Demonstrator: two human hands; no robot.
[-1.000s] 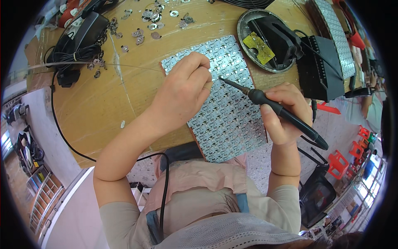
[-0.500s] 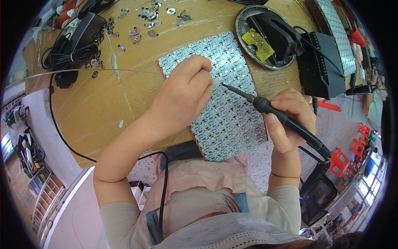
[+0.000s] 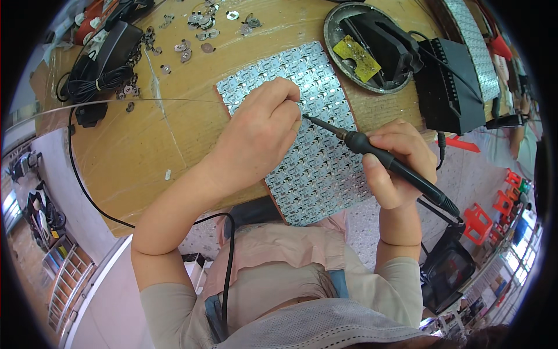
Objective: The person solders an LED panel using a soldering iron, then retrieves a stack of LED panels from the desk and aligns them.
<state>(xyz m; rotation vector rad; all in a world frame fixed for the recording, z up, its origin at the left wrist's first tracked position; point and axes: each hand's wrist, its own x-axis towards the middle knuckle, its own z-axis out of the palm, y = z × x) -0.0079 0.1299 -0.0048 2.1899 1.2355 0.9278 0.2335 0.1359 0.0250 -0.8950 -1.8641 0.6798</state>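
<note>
Okay, head view, clock read off its centre. Your left hand [image 3: 253,132] sits at 11, over the upper left of the circuit board [image 3: 319,168]. Fingers closed in a pinch on the thin wire [image 3: 163,99], which comes in from 9; fingertips partly hidden. Your right hand [image 3: 405,160], near 3, is wrapped around the soldering iron [image 3: 358,143], thumb along the handle. Iron points at 10, tip right beside your left fingertips; can't tell if it touches the board.

Board is just off centre toward 12, flat on the table [image 3: 131,171], lower end jutting past the edge at 6. Dish [image 3: 337,60] at 1, near the board's top right corner, holding a black stand [image 3: 381,43] and yellow sponge [image 3: 357,57]. Black box [image 3: 447,90] at 2. Loose metal discs [image 3: 200,22] at 11, well clear of your hands. Black adapter [image 3: 119,46] with bundled cord at 10. Red stool [image 3: 478,224] between 3 and 4, on the floor.
</note>
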